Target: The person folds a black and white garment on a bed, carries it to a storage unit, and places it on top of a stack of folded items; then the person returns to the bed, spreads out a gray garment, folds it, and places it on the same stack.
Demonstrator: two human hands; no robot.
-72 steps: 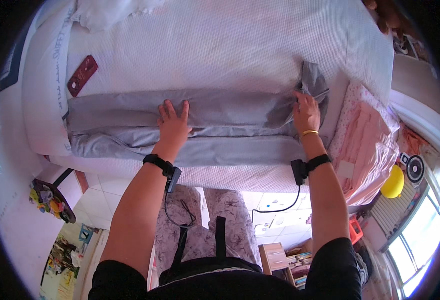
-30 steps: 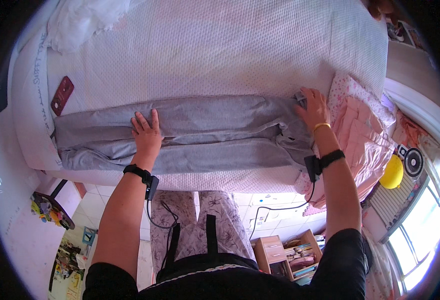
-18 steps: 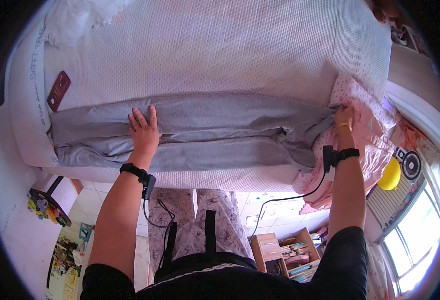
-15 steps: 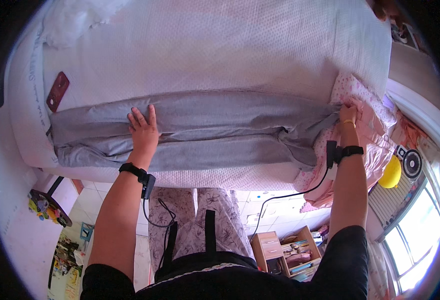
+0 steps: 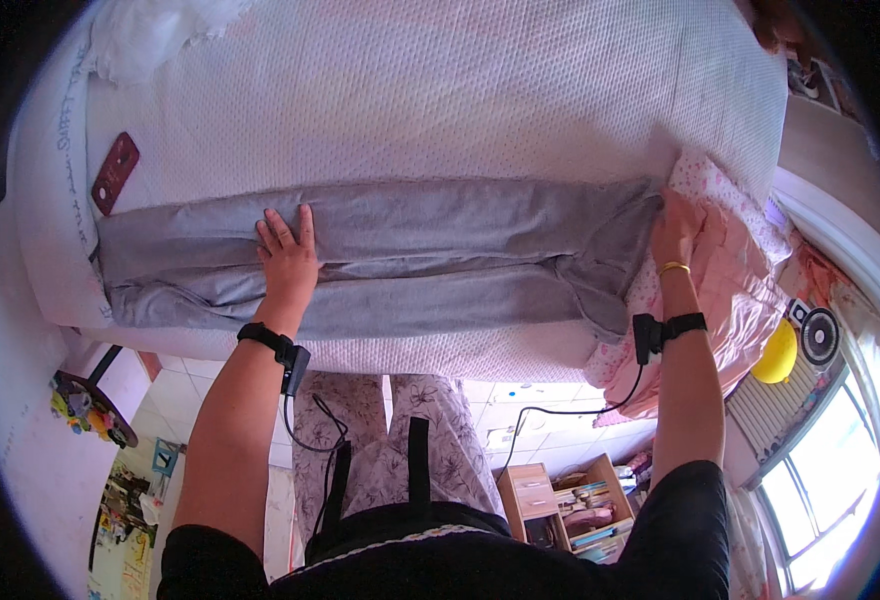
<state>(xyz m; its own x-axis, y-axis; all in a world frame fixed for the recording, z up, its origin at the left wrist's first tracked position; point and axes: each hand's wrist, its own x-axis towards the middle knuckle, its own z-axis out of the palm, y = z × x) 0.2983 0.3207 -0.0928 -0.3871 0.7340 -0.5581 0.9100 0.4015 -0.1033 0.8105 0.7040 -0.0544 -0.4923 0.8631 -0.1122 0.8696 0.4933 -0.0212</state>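
Note:
A pair of grey trousers (image 5: 430,225) lies lengthwise along the near side of a bed, its two legs side by side with a crease between them. My left hand (image 5: 288,258) rests flat on the trousers left of the middle, fingers spread. At their right end, my right hand (image 5: 672,230) is closed at the far corner of the grey cloth; its fingertips are partly hidden. Soft folds bunch beside it, toward the near edge.
A dark red phone (image 5: 116,174) lies on the white quilted bed cover (image 5: 440,110). Pink patterned bedding (image 5: 725,270) is heaped at the right. Cables hang from my black wrist straps. Below are a wooden drawer unit (image 5: 535,495), a yellow balloon (image 5: 775,352) and a fan (image 5: 819,335).
My right hand has shifted a little left, and the trousers' right end has moved with it and looks flatter and wider. My left hand stays in place.

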